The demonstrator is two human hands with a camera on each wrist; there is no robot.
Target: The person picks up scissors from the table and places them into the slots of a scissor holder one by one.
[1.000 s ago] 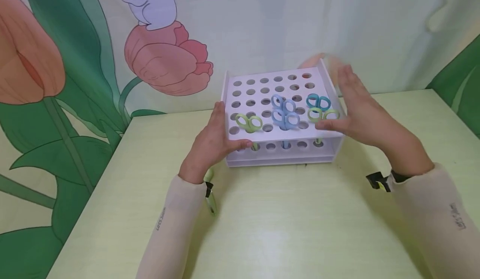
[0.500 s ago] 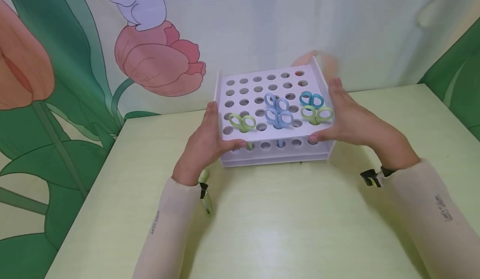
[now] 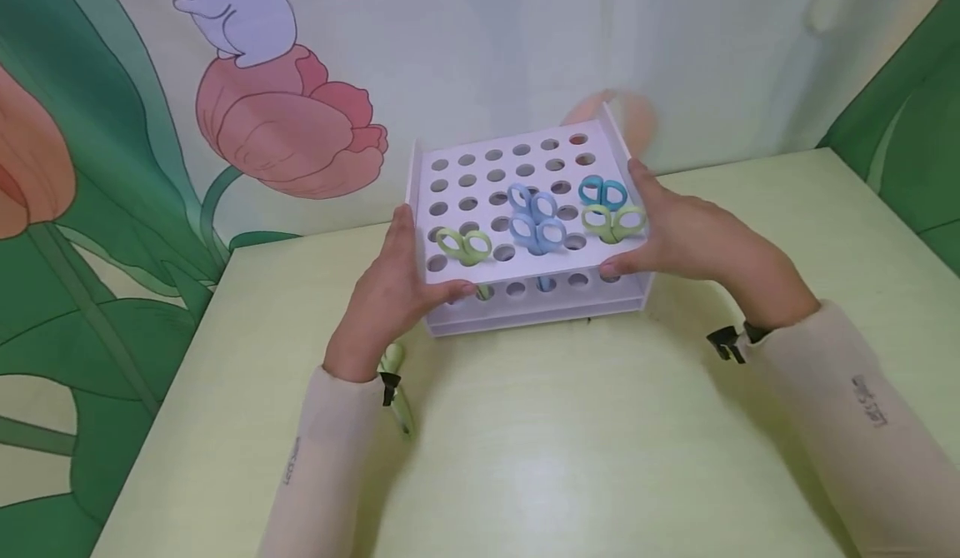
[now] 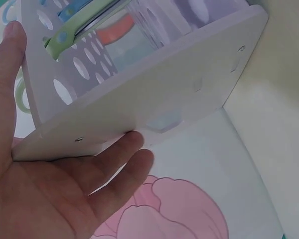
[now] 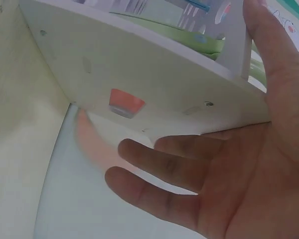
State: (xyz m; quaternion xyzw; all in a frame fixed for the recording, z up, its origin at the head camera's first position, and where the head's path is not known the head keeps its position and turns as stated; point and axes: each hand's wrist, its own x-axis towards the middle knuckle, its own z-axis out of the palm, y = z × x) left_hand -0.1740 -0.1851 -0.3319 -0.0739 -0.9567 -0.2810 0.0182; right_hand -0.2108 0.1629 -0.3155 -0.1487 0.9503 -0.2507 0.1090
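Note:
A white rack (image 3: pixel 452 195) with rows of round holes is held between both hands at the back of the table. My left hand (image 3: pixel 382 296) grips its left side, thumb over the front edge and fingers along the side panel (image 4: pixel 139 94). My right hand (image 3: pixel 686 229) grips the opposite side, its thumb at the front edge; two fingers stand off the panel (image 5: pixel 159 82) in the right wrist view. Green scissors (image 3: pixel 467 250), two pairs of blue scissors (image 3: pixel 537 240), teal scissors (image 3: pixel 603 201) and more green scissors (image 3: pixel 613 231) stand in the holes, handles up.
Another pair of green scissors (image 3: pixel 401 408) lies on the pale table (image 3: pixel 525 458), partly hidden by my left wrist. Right behind the rack hangs a curtain (image 3: pixel 450 58) printed with flowers and a rabbit.
My right hand has closed in on the rack's right side, and its thumb has come down to the front edge. The left hand keeps its grip. The head view has shifted slightly.

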